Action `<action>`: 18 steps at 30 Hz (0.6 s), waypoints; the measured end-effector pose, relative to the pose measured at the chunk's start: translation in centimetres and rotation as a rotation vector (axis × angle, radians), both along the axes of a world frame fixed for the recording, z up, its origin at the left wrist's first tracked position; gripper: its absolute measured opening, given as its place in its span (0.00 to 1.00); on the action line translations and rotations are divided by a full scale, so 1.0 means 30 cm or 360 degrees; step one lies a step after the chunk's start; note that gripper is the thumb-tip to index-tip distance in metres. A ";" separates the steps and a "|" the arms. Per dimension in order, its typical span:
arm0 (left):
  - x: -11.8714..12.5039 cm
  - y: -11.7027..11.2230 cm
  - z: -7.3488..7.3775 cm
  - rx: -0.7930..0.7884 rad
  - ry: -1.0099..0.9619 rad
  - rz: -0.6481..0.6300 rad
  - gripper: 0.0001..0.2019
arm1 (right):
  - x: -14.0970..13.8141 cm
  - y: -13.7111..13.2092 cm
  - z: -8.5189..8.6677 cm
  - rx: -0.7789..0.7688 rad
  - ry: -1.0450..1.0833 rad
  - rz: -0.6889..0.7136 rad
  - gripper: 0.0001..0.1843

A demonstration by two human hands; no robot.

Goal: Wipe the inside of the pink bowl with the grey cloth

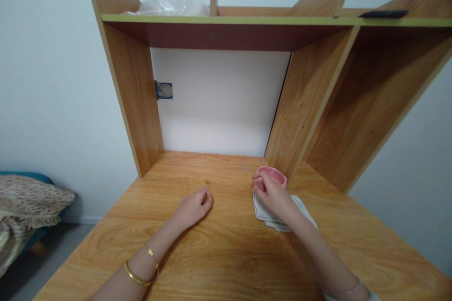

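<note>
A pink bowl (278,177) with an angular rim stands on the wooden desk (219,254), close to the upright panel at the right. My right hand (270,193) is closed on the bowl's near left rim, thumb and fingers pinching it. Under that hand and wrist lies a folded pale grey cloth (303,209), just in front of the bowl. My left hand (193,206) rests on the desk left of the bowl, its fingers curled in and nothing seen in them.
A wooden shelf (247,20) with a green edge spans above the desk. It bears a clear plastic bag (173,3) and a flat black object (384,13). A wall socket box (165,91) shows at the back left. A patterned throw (31,202) lies at far left.
</note>
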State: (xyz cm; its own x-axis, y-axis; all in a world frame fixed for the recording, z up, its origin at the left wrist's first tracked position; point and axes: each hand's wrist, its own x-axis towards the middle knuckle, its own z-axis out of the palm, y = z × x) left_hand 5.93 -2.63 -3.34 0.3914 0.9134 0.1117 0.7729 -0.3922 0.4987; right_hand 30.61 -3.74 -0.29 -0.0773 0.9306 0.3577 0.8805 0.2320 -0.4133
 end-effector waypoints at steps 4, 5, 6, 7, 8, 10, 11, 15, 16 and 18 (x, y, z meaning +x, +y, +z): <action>0.001 0.003 -0.004 0.0032 0.0035 0.0028 0.12 | -0.086 -0.020 -0.037 -0.0099 0.0115 0.0300 0.07; 0.002 0.004 -0.003 0.0035 0.0054 0.0038 0.13 | -0.099 -0.025 -0.045 -0.0127 0.0116 0.0340 0.06; 0.003 0.003 -0.003 0.0035 0.0071 0.0043 0.14 | -0.109 -0.028 -0.052 -0.0153 0.0114 0.0366 0.05; 0.004 0.003 -0.002 0.0034 0.0086 0.0045 0.15 | -0.117 -0.030 -0.059 -0.0177 0.0114 0.0387 0.04; 0.004 0.003 0.000 0.0034 0.0096 0.0045 0.15 | -0.124 -0.030 -0.066 -0.0198 0.0127 0.0406 0.03; 0.005 0.004 0.001 0.0031 0.0117 0.0049 0.15 | -0.137 -0.027 -0.082 -0.0252 0.0218 0.0459 0.03; 0.006 0.005 0.001 0.0029 0.0130 0.0052 0.15 | -0.144 -0.026 -0.090 -0.0293 0.0298 0.0494 0.04; 0.005 0.008 -0.003 0.0021 0.0180 0.0058 0.13 | -0.173 -0.027 -0.115 -0.0496 0.0662 0.0619 0.09; 0.005 0.009 -0.005 0.0019 0.0190 0.0055 0.12 | -0.179 -0.029 -0.119 -0.0547 0.0719 0.0636 0.09; 0.004 0.010 -0.006 0.0016 0.0203 0.0041 0.12 | -0.189 -0.033 -0.125 -0.0658 0.0792 0.0653 0.10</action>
State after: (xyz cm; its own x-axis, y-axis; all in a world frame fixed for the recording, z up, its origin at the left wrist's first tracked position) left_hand 6.05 -2.33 -3.53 0.3794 0.9225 0.0714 0.8399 -0.3758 0.3917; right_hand 24.94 -4.71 -4.06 -0.3663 0.9279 0.0699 0.4446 0.2405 -0.8629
